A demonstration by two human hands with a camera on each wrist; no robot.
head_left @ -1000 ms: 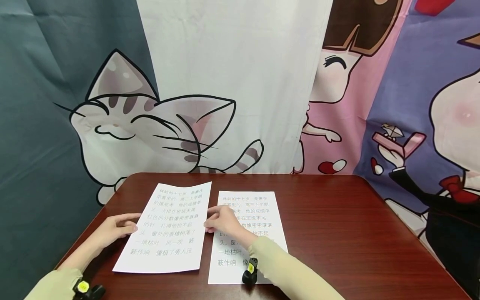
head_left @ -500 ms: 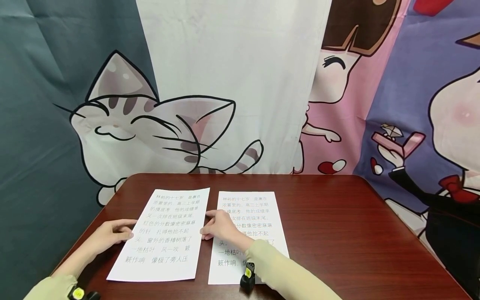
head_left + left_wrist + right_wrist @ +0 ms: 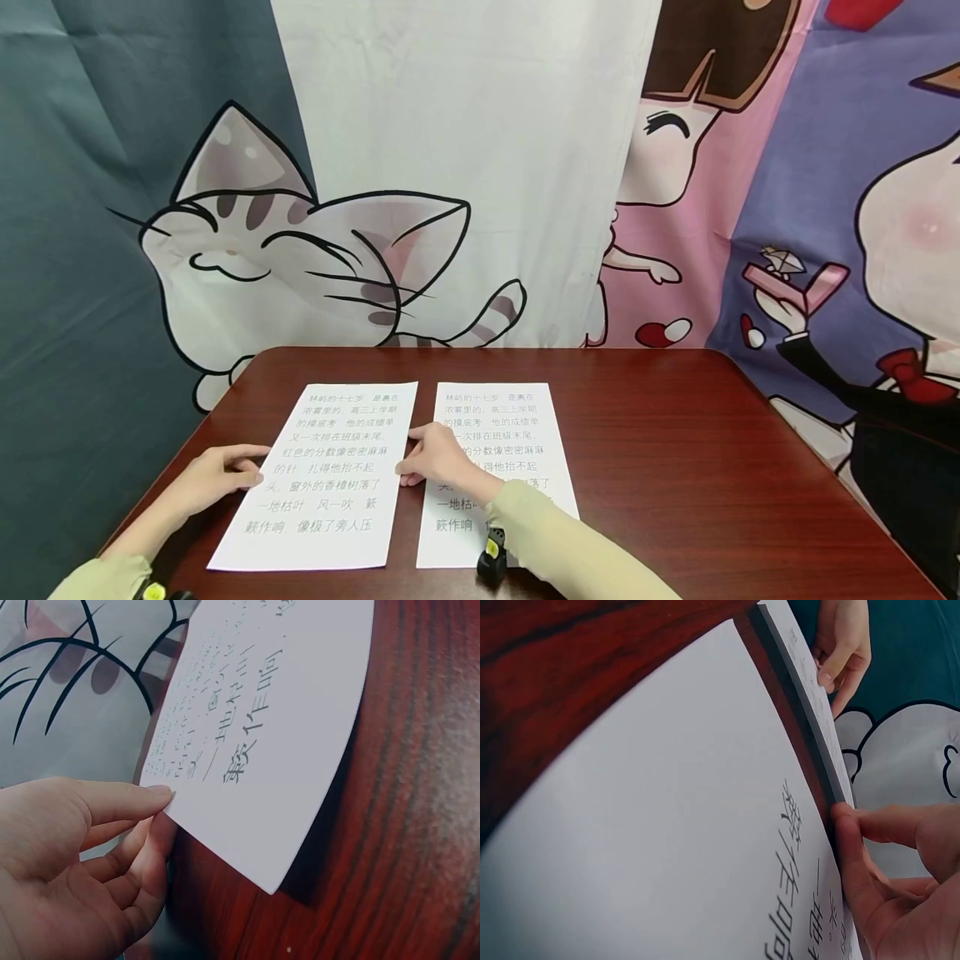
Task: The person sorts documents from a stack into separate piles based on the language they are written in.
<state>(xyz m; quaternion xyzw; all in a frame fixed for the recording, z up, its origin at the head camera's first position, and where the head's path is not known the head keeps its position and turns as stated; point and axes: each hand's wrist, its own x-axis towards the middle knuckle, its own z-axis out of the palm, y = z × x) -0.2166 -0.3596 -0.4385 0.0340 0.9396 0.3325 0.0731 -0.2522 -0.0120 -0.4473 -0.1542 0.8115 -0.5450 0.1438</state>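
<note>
A white printed sheet of paper (image 3: 322,483) is held between both hands, just above the left part of the table. My left hand (image 3: 220,479) pinches its left edge, thumb on top and fingers beneath, as the left wrist view (image 3: 90,862) shows. On the opposite edge, my right hand (image 3: 438,457) pinches the sheet between thumb and fingertips. A second printed sheet (image 3: 495,400) lies flat to the right, partly covered by my right hand and forearm. In the right wrist view that second sheet (image 3: 652,795) fills the foreground, and the held one stands slightly off the tabletop.
Both sheets are on a dark red-brown wooden table (image 3: 675,467), whose bare surface stretches to the right. Behind it hangs a cloth backdrop (image 3: 480,125) with a cartoon cat and figures. Dark wrist devices (image 3: 492,557) sit at the sleeves.
Both hands have lowered the held sheet toward the table and brought it slightly nearer and to the left. It looks flatter now. The second sheet has stayed in place.
</note>
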